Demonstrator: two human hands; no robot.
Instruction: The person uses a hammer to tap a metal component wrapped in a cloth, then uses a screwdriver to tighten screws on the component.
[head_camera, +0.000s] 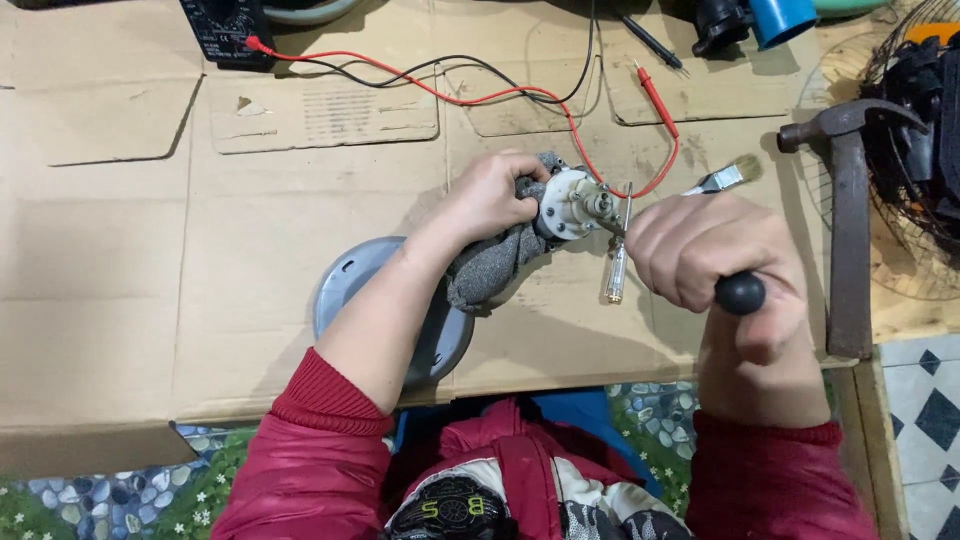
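1. while both arms in red sleeves are reaching out over the cardboard sheet (120, 290), the left hand (490, 195) is curling tightly around a small motor (572, 203) that is wrapped in a grey cloth (490, 265), fingers closed on the cloth and the thumb pressing near the white end cap.
2. the motor is sitting near the middle of the cardboard, its shaft end pointing right toward the other hand.
3. the right hand (715, 255) is closing into a fist around a tool with a round black handle end (740, 293); the tool's tip is meeting the motor's shaft end, though the exact kind of tool is hidden by the fingers.
4. a screwdriver with a clear handle (617, 265) is lying just near of the motor, between the two hands.
5. a small paintbrush (728, 177) is lying just far of the right hand.
6. a hammer (848, 215) is resting at the right edge of the cardboard.
7. a grey round cover (345, 280) is lying under the left forearm.
8. red and black test leads (450, 90) are trailing across the far side to a black meter (225, 30).
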